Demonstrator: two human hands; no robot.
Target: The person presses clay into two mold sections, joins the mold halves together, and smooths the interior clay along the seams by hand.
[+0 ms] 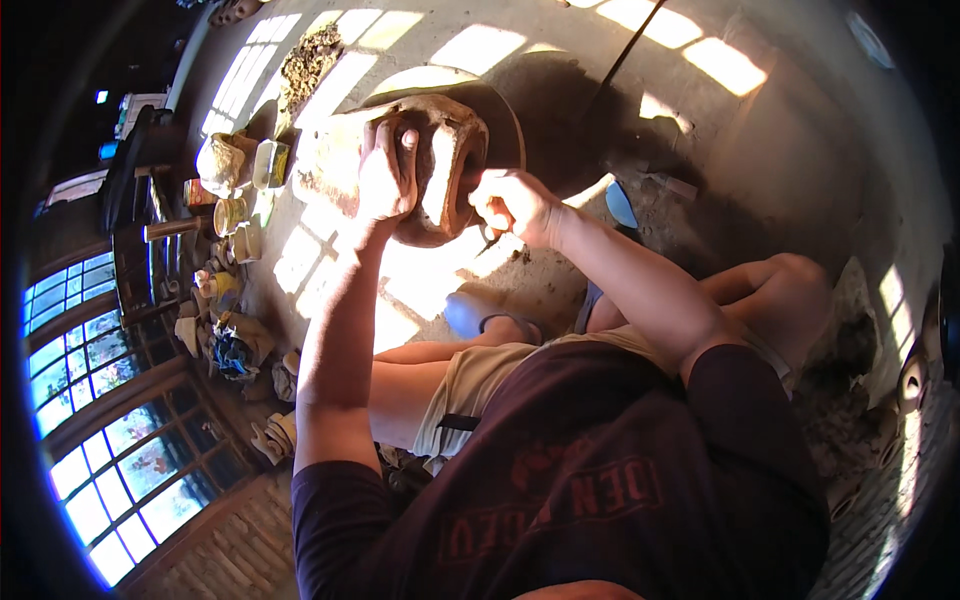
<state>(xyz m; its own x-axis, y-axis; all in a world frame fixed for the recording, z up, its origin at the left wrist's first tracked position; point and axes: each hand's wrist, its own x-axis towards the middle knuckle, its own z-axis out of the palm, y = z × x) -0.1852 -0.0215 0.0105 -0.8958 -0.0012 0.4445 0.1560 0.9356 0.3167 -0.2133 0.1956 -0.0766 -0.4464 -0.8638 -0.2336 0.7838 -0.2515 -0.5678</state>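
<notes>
A large, rough tan clay-like form (437,185) lies tilted on its side in front of me, with a hollow, thick-rimmed end toward the right. It rests on or against a round disc (508,112), partly hidden behind it. My left hand (388,172) grips the top of the form, fingers bent over it and thumb to the right. At the hollow end, my right hand (517,207) is closed with curled fingers, close to the rim. What those fingers hold, if anything, is hidden.
Tubs, including a clear container (270,163), and a bag (225,163) stand at the left. Crumbled material (311,62) lies on the floor at the back. A dark pole (632,45) slants behind the disc. A blue piece (621,204) is right of my right hand. Windows (125,435) line the left.
</notes>
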